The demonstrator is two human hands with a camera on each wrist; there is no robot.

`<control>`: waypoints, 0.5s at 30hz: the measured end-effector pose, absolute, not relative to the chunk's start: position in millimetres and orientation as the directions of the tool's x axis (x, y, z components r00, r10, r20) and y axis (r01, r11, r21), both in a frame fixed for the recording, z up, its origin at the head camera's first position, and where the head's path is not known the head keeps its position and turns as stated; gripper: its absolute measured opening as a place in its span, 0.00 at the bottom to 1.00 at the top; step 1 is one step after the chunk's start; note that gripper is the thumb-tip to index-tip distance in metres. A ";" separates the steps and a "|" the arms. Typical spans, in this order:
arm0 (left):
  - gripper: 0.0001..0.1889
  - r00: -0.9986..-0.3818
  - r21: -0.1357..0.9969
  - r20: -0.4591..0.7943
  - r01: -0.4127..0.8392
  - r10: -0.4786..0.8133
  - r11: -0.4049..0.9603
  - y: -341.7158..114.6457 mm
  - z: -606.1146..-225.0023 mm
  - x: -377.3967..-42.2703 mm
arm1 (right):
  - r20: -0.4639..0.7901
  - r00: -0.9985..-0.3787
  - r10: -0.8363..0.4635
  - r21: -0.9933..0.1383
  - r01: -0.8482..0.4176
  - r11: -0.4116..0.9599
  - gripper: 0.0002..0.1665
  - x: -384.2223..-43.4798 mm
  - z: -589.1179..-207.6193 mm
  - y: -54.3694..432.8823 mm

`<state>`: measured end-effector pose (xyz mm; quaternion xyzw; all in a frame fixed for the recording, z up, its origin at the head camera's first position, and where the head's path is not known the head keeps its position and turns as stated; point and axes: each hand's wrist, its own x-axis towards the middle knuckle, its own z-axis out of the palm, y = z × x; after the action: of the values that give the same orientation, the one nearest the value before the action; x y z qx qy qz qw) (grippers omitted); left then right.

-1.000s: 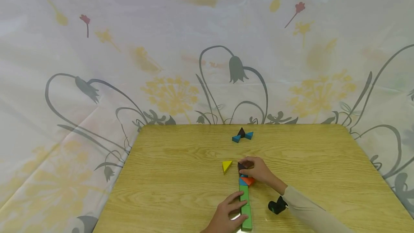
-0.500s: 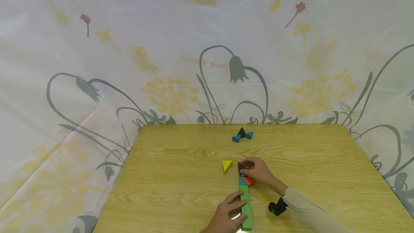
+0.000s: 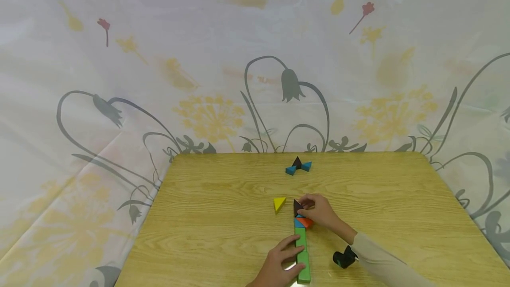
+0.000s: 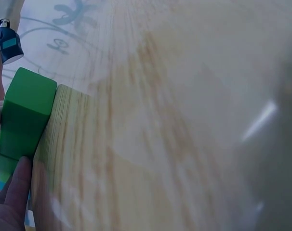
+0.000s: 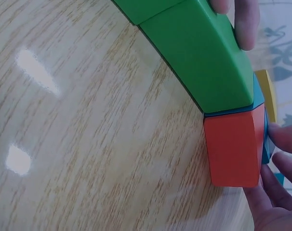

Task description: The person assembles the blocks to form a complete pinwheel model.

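Two green blocks, the near one (image 3: 304, 273) and the far one (image 3: 300, 234), lie end to end in a row on the table. My left hand (image 3: 275, 265) rests spread over them, its fingertips (image 5: 245, 29) touching their top. Beyond the green pieces sit a blue triangular block (image 3: 298, 223) and a red triangular block (image 3: 305, 222), side by side. A dark triangular block (image 3: 297, 207) stands at the row's far end, pinched between the thumb and fingers of my right hand (image 3: 320, 211). Another blue piece (image 3: 300, 216) shows partly beneath those fingers.
A yellow triangular block (image 3: 279, 204) lies left of the row's far end. Near the far table edge, a dark triangle (image 3: 297, 162) sits between two blue triangles, left (image 3: 291, 170) and right (image 3: 306, 166). A black device (image 3: 344, 258) hangs at the right forearm. A patterned sheet rises behind the table.
My right hand and the black device at its forearm have shifted slightly right and nearer, showing more of the dark block. My left hand and the green blocks have stayed put.
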<state>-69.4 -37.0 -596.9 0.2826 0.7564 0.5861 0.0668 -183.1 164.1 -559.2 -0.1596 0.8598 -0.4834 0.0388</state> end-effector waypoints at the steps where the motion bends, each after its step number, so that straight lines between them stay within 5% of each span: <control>1: 0.22 -0.831 0.923 0.231 0.352 0.506 0.156 -37.0 -596.8 -69.4 | 0.087 -0.948 -0.306 -0.843 -0.234 0.484 0.14 -182.5 -559.1 163.9; 15: 0.22 -0.825 0.911 0.254 0.379 0.504 0.162 -36.9 -598.9 -70.0 | 0.103 -0.968 -0.231 -0.834 -0.210 0.510 0.11 -177.7 -561.6 159.6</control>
<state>-70.0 -36.9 -598.9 0.2905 0.7603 0.5784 0.0542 -177.7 159.6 -561.6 -0.1269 0.8688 -0.4785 0.0109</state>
